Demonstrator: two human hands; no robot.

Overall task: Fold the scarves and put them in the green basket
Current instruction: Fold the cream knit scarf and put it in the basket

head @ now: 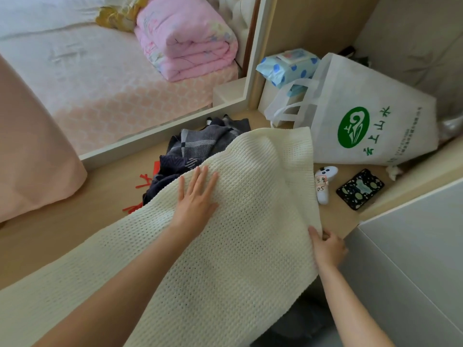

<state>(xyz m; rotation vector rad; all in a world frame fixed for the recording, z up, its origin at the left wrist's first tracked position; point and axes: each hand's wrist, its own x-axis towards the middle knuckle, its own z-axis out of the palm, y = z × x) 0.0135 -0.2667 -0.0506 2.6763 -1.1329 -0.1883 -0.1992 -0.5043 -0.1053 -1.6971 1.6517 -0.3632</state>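
Observation:
A wide cream knitted scarf (pixel 240 209) lies spread over the wooden ledge (pixel 62 236) and hangs off its near edge. My left hand (pixel 196 196) lies flat on it with straight fingers, near its far left part. My right hand (pixel 327 246) pinches the scarf's right edge. A pile of dark grey and navy scarves (pixel 198 149) sits behind, partly covered by the cream one. Red fringe (pixel 144 180) sticks out at the pile's left. No green basket is in view.
A white bag with a green logo (pixel 363 116) lies at the back right, a blue dotted wipes pack (pixel 288 65) behind it. A white controller (pixel 324 182) and a dark patterned phone (pixel 359 189) lie right of the scarf. A mirror (pixel 125 71) stands behind, a grey panel (pixel 413 271) at right.

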